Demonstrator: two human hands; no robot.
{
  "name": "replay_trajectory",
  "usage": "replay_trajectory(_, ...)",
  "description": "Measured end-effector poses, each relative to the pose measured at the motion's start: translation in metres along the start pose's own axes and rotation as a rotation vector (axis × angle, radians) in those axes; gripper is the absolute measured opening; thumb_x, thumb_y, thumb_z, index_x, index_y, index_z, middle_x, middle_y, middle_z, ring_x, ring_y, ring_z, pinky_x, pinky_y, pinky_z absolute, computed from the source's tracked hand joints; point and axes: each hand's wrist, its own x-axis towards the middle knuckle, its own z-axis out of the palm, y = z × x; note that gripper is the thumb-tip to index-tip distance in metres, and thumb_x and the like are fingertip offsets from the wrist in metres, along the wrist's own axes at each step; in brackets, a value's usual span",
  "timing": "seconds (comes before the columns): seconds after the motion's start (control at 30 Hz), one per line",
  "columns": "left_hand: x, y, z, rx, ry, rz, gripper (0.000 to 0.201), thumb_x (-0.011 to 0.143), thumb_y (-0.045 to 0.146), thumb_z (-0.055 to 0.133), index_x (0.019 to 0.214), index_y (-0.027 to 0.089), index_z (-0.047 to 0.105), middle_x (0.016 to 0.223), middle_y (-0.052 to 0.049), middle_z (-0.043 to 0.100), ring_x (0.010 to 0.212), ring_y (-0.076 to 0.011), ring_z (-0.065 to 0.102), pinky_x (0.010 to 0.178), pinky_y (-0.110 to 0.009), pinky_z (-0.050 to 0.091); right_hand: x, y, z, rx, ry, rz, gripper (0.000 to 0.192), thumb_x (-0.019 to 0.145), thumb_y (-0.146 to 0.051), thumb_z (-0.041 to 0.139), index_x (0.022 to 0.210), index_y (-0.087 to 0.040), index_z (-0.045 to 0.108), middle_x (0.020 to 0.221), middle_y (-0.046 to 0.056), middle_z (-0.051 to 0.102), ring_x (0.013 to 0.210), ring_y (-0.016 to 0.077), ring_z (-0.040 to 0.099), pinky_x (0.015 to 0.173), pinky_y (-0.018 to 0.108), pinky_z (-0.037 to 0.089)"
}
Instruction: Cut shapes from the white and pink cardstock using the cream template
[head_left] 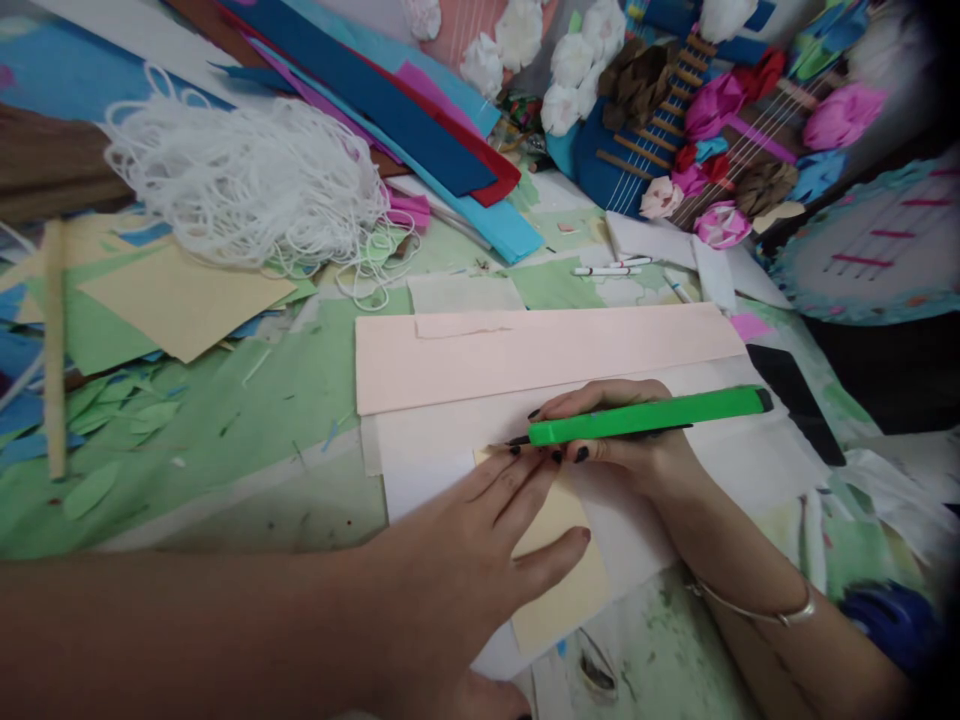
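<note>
My right hand (637,440) is closed around a long green box cutter (645,413) with a black end. A thin dark pencil (517,441) seems to lie along it in the same grip, its tip on the upper edge of a cream paper piece (566,570). Flat on that piece rests my left hand (480,540), fingers stretched and thumb spread. Under both hands are white sheets (427,440). Just beyond them lies a folded pale pink paper strip (547,355).
A heap of white cord (255,180) and rolls of coloured crepe paper (405,110) lie at the back left. Paper scraps (187,300) and a wooden stick (55,350) are at left. Decorated paper guitars (645,130) stand behind. A black phone-like slab (795,400) lies right.
</note>
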Motion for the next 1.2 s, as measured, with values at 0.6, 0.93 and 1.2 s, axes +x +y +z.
replay_trajectory(0.6,0.0,0.002,-0.001,-0.02,-0.005,-0.015,0.096,0.072,0.06,0.069,0.15,0.017,0.033,0.158,-0.026,0.011,0.146,-0.0449,0.01,0.115,-0.06,0.017,-0.002,0.002,-0.004,-0.008,-0.017,-0.005,0.02,0.07,-0.023,0.083,0.089,-0.022,0.078,0.094,0.006,0.078,0.09,0.023,0.074,0.081,0.032,0.06)
replay_trajectory(0.93,-0.003,0.0,0.002,-0.036,0.013,-0.005,0.097,0.072,0.06,0.069,0.15,0.018,0.03,0.159,-0.025,0.006,0.146,-0.0447,0.008,0.116,-0.059,0.017,-0.002,0.008,-0.009,0.005,0.003,-0.003,0.022,0.069,-0.025,0.084,0.089,-0.021,0.078,0.093,0.007,0.078,0.088,0.0236,0.073,0.078,0.033,0.061)
replay_trajectory(1.2,-0.001,0.0,0.001,-0.048,0.008,-0.002,0.095,0.073,0.058,0.069,0.15,0.017,0.032,0.16,-0.023,0.008,0.146,-0.0451,0.008,0.116,-0.06,0.017,-0.003,0.01,-0.013,0.004,0.027,0.003,0.022,0.067,-0.026,0.085,0.088,-0.022,0.078,0.092,0.007,0.078,0.084,0.0245,0.074,0.074,0.035,0.062)
